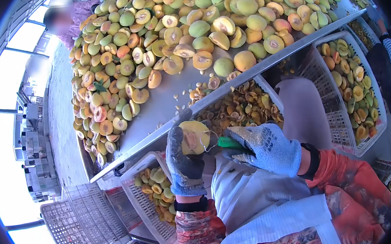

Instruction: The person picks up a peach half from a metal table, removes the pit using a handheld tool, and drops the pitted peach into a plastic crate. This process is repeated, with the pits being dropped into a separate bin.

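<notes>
My left hand (183,155), in a grey-coated blue glove, is closed around a halved yellow peach (195,137), its cut face turned toward my right hand. In my right hand (269,145), also gloved, sits a pitting tool with a green handle (230,142). A thin wire loop (212,139) at the end of this tool reaches the edge of the cut face. Both hands are over my lap, just in front of the metal table's raised edge (292,54).
Many halved peaches (165,36) are heaped on the table. Below its edge stands a crate of brown scraps (245,106). Crates of peach halves stand at left (135,176) and right (375,85). Stacked crates (85,220) are at lower left. Another person (72,21) is across the table.
</notes>
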The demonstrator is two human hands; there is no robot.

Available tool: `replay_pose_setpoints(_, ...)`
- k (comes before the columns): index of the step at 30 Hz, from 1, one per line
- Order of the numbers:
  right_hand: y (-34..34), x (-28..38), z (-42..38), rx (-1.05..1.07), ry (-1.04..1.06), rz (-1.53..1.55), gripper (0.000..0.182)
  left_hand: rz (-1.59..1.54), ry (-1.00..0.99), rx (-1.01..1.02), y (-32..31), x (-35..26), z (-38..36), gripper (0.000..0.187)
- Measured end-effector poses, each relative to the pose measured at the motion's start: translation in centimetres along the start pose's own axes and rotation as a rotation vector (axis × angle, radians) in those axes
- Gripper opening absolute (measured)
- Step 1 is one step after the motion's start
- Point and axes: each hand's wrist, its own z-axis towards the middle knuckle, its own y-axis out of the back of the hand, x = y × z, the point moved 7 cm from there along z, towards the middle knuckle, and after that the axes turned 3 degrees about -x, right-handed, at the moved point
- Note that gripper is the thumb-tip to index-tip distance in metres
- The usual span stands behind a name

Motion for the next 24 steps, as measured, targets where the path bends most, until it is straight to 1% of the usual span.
replay_pose_setpoints(1, -0.3, 0.7, -0.2, 0.017, 0.013, -0.011, 0.029, -0.020, -0.009, -0.009, 0.4, 0.4, -0.8, 0.042)
replay_pose_setpoints(3, -0.8, 1.9, -0.4, 0.034, 0.043, -0.177, 0.031, 0.286, -0.255, -0.023, 1.2, -0.4, -2.1, 0.039)
replay_pose_setpoints(4, -1.1, 2.4, -0.5, 0.043, 0.055, -0.181, 0.031, 0.131, -0.084, -0.080, 1.6, 0.1, -2.1, 0.034)
replay_pose_setpoints(5, -1.2, 2.8, -0.7, 0.045, 0.066, -0.213, 0.033, 0.124, -0.090, -0.087, 1.4, -0.5, -2.6, 0.034)
replay_pose_setpoints(7, -1.6, 3.2, -1.1, 0.047, 0.079, -0.245, 0.034, 0.412, -0.259, -0.018, 0.2, -2.0, -3.7, 0.031)
replay_pose_setpoints(8, -2.0, 3.2, -1.4, 0.051, 0.078, -0.232, 0.035, 0.570, -0.326, -0.002, 0.7, -1.8, -4.0, 0.032)
replay_pose_setpoints(9, -2.2, 3.2, -1.6, 0.054, 0.075, -0.220, 0.036, 0.569, -0.326, -0.003, 0.7, -1.9, -4.2, 0.032)
replay_pose_setpoints(11, -2.2, 3.4, -1.7, 0.089, 0.052, -0.207, 0.036, 0.180, -0.090, -0.091, 1.1, -1.5, -4.5, 0.036)
replay_pose_setpoints(13, -2.2, 3.6, -1.8, 0.127, 0.025, -0.194, 0.036, 0.122, -0.047, -0.070, 0.8, -1.5, -4.9, 0.037)
replay_pose_setpoints(14, -2.5, 3.6, -1.9, 0.190, -0.006, -0.173, 0.036, 0.066, -0.006, -0.050, 0.7, -1.2, -5.1, 0.039)
replay_pose_setpoints(15, -2.8, 3.6, -2.1, 0.252, -0.038, -0.152, 0.037, 0.065, 0.001, -0.048, 0.7, -1.1, -5.4, 0.039)
replay_pose_setpoints(19, -3.2, 4.0, -2.9, 0.323, -0.095, -0.034, 0.036, 0.062, -0.004, -0.049, 1.5, -0.5, -6.6, 0.043)
replay_pose_setpoints(21, -3.7, 4.1, -3.4, 0.344, -0.142, 0.163, 0.037, 0.099, -0.076, -0.069, 1.7, -0.9, -7.1, 0.041)
replay_pose_setpoints(22, -3.9, 4.0, -3.4, 0.342, -0.142, 0.163, 0.037, 0.100, -0.076, -0.067, 1.9, -0.6, -7.0, 0.041)
replay_pose_setpoints(24, -5.2, 2.9, -3.8, 0.432, -0.188, 0.120, 0.034, 0.048, -0.054, -0.136, 3.0, 0.6, -6.5, 0.039)
